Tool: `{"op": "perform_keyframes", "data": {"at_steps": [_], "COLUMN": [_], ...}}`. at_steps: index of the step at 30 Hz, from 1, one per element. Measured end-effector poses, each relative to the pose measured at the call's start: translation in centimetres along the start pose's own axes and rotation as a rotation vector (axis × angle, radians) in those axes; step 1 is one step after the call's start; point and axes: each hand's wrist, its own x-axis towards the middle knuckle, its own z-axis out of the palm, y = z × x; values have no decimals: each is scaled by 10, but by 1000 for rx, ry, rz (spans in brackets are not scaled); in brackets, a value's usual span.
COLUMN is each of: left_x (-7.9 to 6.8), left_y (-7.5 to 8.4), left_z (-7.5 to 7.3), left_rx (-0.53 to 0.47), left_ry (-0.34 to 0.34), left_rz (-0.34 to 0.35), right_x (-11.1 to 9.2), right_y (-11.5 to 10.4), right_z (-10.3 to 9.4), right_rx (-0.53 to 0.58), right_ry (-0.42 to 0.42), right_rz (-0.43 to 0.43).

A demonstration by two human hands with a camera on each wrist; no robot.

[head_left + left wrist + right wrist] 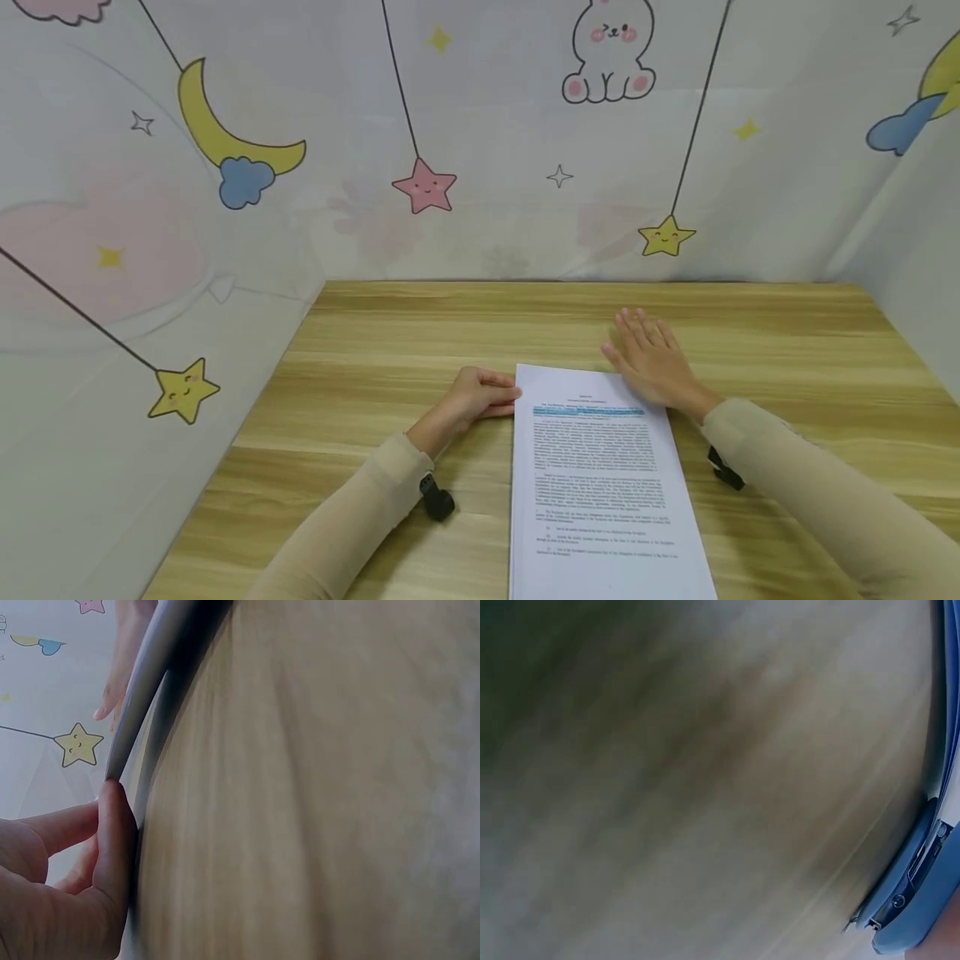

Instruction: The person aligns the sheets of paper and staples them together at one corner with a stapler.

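A stack of printed paper sheets [600, 492], with blue highlighted lines near its top, lies on the wood-grain table. My left hand [476, 396] pinches the stack's upper left edge. In the left wrist view the sheets' edge [139, 690] stands slightly raised above the table at my fingertips. Over the upper right corner lies my right hand [652, 367], palm down with its fingers extended. A blue stapler [922, 922] shows in the right wrist view, at the sheets' edge and against that hand; in the head view the hand hides it.
The wood-grain table [360, 333] meets a pale fabric backdrop [495, 100] printed with stars, moons and a bear. The fabric also rises along the left and right sides. A black strap device [437, 498] sits on the left wrist and another [725, 469] on the right.
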Motion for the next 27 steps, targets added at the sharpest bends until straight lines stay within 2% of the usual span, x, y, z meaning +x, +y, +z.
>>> {"op": "perform_keyframes", "data": {"at_steps": [23, 27], "left_x": [2, 1], "left_y": [0, 2], "left_z": [-1, 1], "left_rx": [-35, -30], "left_ry": [-2, -9], "left_rz": [10, -5], "right_x": [7, 6], "right_y": [-2, -1], "right_z": [3, 2], "right_rx": [-61, -56], "right_ry": [-15, -50], "right_rz": [37, 61]}}
